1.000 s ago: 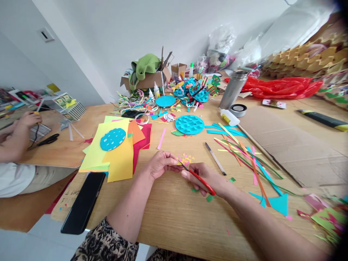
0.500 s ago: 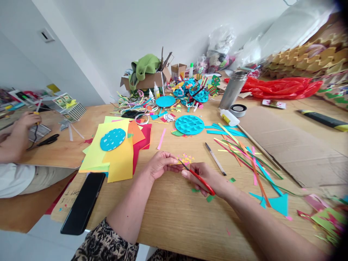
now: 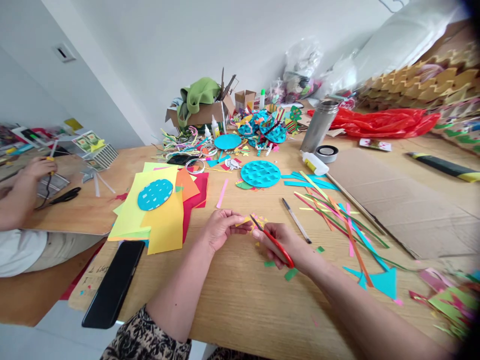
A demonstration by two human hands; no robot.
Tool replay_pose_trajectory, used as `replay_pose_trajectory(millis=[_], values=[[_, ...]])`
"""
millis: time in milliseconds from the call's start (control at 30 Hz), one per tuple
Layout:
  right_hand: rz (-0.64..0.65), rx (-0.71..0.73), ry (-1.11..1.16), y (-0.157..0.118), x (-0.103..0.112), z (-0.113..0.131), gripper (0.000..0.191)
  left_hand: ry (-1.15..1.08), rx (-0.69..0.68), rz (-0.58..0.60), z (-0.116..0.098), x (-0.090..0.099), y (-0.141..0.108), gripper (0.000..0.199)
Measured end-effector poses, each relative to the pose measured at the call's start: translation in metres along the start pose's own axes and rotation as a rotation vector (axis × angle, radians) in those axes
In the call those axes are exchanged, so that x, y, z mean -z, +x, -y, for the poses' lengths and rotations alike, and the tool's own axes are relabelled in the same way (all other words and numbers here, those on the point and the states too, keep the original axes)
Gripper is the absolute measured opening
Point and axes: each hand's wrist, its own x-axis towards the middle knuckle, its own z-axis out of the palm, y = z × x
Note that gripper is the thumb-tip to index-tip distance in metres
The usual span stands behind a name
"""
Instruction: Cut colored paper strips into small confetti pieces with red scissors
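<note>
Step appeared to be paper snipping | left hand point(image 3: 224, 229) pinched a yellow scrap point(image 3: 246, 220) at its 2 o'clock, thumb nearly meeting fingers | right hand point(image 3: 289, 243) was curled round red-handled scissors point(image 3: 271, 237), tips toward 11 o'clock | next cut likely called for blades clear of fingertips | yellow scrap looked tiny, thin, edges partly hidden

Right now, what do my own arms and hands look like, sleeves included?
Your left hand and right hand are ungloved, with no ring or watch that I can see. The left sleeve, a black and tan swirling print, stops well short of the wrist. No sleeve shows on the right forearm.
</note>
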Motion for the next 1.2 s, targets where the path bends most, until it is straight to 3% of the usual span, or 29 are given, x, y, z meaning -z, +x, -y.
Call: replay_pose_trajectory(millis=[167,367,1200], values=[[0.004,0.055,0.075,0.000,-0.002,0.001,0.043,-0.185,-0.119,-0.171,0.011,-0.017,0.000,0.017],[-0.017,0.074,0.101,0.002,-0.007,-0.002,0.043,-0.286,-0.171,-0.271,0.026,-0.034,-0.003,0.014],[-0.054,0.113,0.151,0.010,-0.011,-0.015,0.042,-0.328,-0.198,-0.295,0.035,-0.047,-0.009,0.012]])
